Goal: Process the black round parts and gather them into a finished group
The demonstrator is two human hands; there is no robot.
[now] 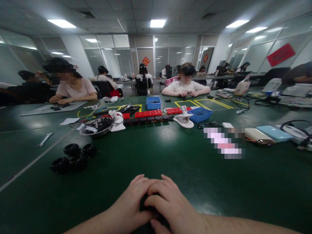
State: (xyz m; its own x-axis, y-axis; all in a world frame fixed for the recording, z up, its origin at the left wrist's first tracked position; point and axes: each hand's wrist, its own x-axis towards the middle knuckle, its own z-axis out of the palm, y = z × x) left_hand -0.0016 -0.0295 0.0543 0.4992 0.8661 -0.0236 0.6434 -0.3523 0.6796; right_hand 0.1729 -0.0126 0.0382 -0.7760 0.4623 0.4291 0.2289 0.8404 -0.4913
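Observation:
My left hand point(133, 204) and my right hand point(169, 201) meet at the bottom middle, close above the green table point(195, 172). Both are closed round a black object point(143, 203), mostly hidden by my fingers, so its kind does not show. The fingers of my right hand lie over the top, touching my left hand. To the left, several glossy black wheel-like rings point(79, 162) stand in a cluster on the table, apart from my hands.
Ahead stand a metal bowl point(103, 131) of dark parts, a row of red sockets point(148, 113), a white clip stand point(183, 117) and blue bins point(200, 114). A wrench point(45, 139) lies left; power banks point(259, 136) lie right. Other people sit across the table.

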